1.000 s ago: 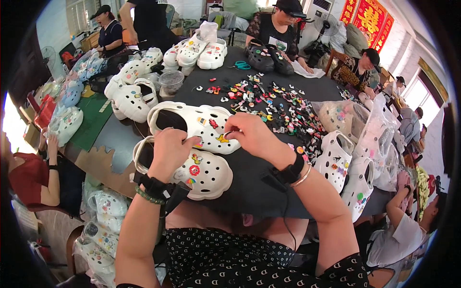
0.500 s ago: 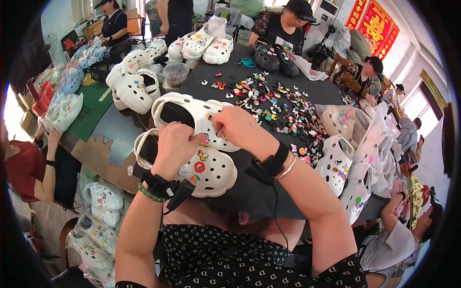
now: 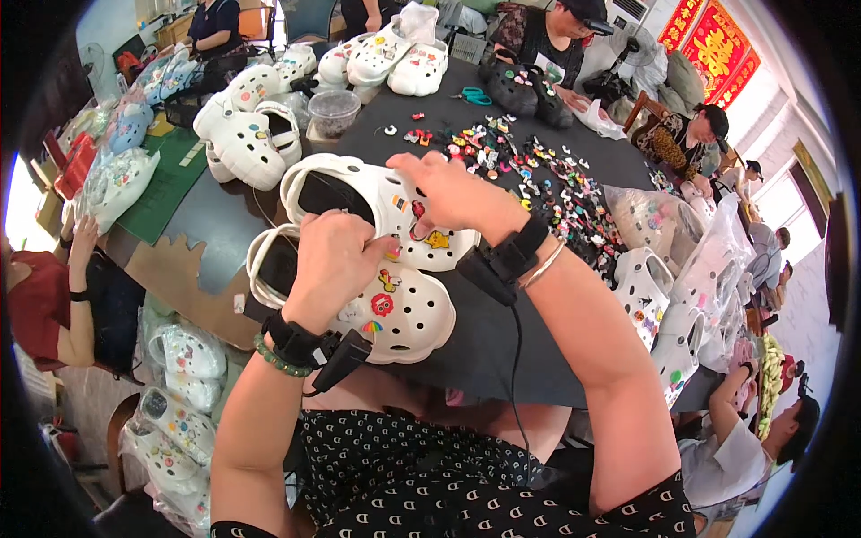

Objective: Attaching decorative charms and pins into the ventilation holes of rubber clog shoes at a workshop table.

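Right hand point(image 3: 453, 197): over upper clog's front part, thumb and forefinger spread apart, thumb by the red charm point(image 3: 418, 209)
Left hand point(image 3: 330, 255): at near side of upper clog, fingers curled, tips hidden, cannot tell if clamped on it; thumb points right, toward lower clog's charms
Upper clog point(image 3: 381, 202): white, on dark table point(image 3: 511, 341) in front of wearer, toe to the right, partly under both hands; yellow charm point(image 3: 438, 239) near toe
Lower clog point(image 3: 420, 314): white, just beside upper one, nearer wearer; red flower charm point(image 3: 382, 306) and rainbow charm point(image 3: 372, 327) on it
Wrists: black strapped devices on both, green bead bracelet point(image 3: 280, 363) on left
Loose charms point(image 3: 560, 193): multicolour, scattered beyond right hand
Clear tub point(image 3: 334, 111): beyond upper clog, dark contents
Scissors point(image 3: 473, 95): teal handles, far part of table, near black clogs point(image 3: 516, 85)
Other white clogs: group at left point(image 3: 242, 148), more far off point(image 3: 386, 58), bagged ones right point(image 3: 659, 224)
Co-worker point(image 3: 560, 54): across table, behind black clogs
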Action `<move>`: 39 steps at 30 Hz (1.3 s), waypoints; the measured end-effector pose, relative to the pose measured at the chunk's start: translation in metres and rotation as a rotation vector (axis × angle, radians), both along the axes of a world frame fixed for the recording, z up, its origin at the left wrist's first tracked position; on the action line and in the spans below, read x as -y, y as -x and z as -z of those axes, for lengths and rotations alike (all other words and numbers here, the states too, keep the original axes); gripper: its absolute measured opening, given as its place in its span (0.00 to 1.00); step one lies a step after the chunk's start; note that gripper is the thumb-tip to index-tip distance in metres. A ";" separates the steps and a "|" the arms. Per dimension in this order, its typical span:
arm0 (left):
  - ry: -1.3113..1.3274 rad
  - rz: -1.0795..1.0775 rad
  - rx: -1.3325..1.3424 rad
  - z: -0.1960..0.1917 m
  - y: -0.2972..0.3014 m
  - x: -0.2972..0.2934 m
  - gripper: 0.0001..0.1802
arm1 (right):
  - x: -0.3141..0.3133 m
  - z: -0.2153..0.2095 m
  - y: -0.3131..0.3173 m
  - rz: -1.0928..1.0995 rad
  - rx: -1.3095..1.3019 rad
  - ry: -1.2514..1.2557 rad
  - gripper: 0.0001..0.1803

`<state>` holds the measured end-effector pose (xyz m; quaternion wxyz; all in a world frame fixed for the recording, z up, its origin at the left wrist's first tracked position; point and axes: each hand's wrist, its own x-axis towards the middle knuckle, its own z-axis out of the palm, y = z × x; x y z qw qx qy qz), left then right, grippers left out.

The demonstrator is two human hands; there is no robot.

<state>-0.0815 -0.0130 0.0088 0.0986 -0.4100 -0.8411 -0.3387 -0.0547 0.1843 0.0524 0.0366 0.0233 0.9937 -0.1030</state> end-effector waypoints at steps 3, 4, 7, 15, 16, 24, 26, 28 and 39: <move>-0.019 0.018 -0.057 0.004 0.003 -0.002 0.22 | 0.009 0.007 -0.001 0.086 -0.036 -0.092 0.53; -0.012 0.015 -0.066 0.005 0.003 -0.003 0.21 | 0.014 0.010 -0.002 0.103 -0.046 -0.114 0.51; 0.082 -0.068 0.036 0.001 0.008 -0.008 0.23 | 0.016 0.008 -0.006 0.136 -0.057 -0.068 0.50; 0.135 -0.152 0.288 -0.012 0.021 -0.015 0.30 | 0.008 0.002 -0.025 0.213 -0.091 0.130 0.45; 0.142 -0.140 0.328 -0.012 0.021 -0.014 0.30 | 0.008 0.005 -0.029 0.211 -0.162 0.182 0.34; 0.133 -0.149 0.304 -0.008 0.020 -0.014 0.30 | 0.020 0.028 -0.051 -0.153 -0.668 -0.157 0.09; 0.102 -0.145 0.287 -0.007 0.019 -0.014 0.30 | 0.021 0.029 -0.054 -0.120 -0.660 -0.132 0.08; 0.100 -0.138 0.281 -0.006 0.018 -0.014 0.30 | 0.021 0.027 -0.055 -0.105 -0.651 -0.122 0.07; 0.012 -0.075 0.245 0.004 0.022 -0.014 0.30 | 0.010 0.019 -0.018 0.123 -0.095 0.281 0.48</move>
